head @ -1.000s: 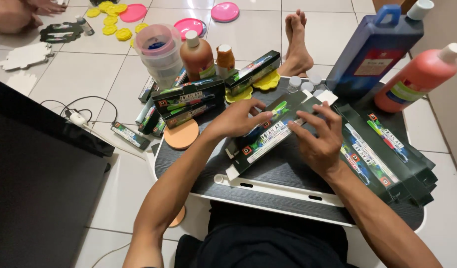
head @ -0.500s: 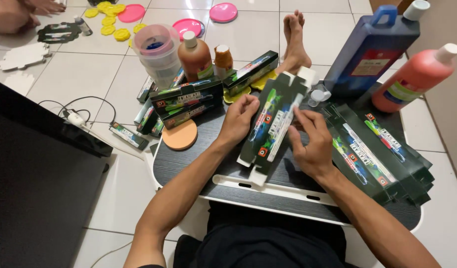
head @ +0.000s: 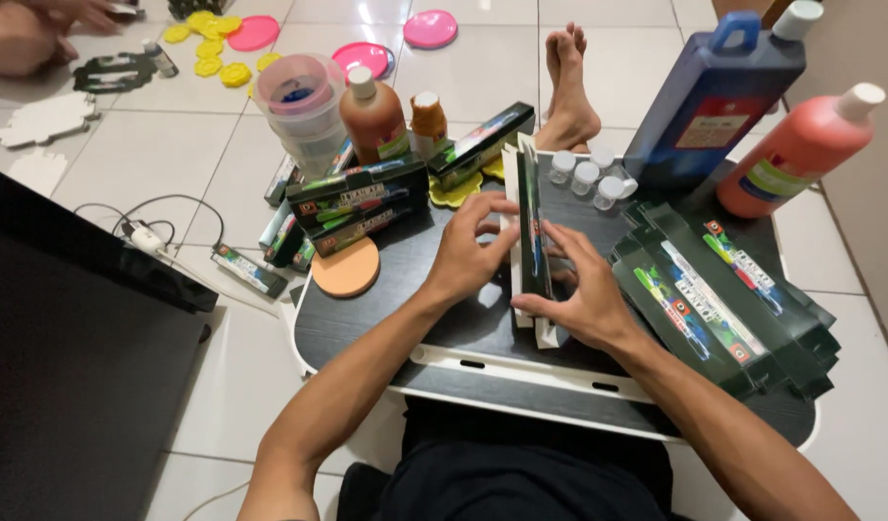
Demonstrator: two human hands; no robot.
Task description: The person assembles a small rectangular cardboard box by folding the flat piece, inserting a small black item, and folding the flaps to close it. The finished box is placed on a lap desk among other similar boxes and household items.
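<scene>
Carton (head: 531,232), a long flat printed box blank, stands on edge near the middle of the dark table (head: 386,318), pinched between the left hand (head: 466,253) on its left face and the right hand (head: 574,289) on its right face, fingers of both closed against its panels. Step in hand looks like folding the blank into a box; next move likely calls for squaring the sides and tucking an end flap. Right of the carton lies a stack of flat blanks (head: 724,299); left of it finished boxes (head: 362,203); beyond it small vials (head: 587,178) and a blue jug (head: 719,96).
</scene>
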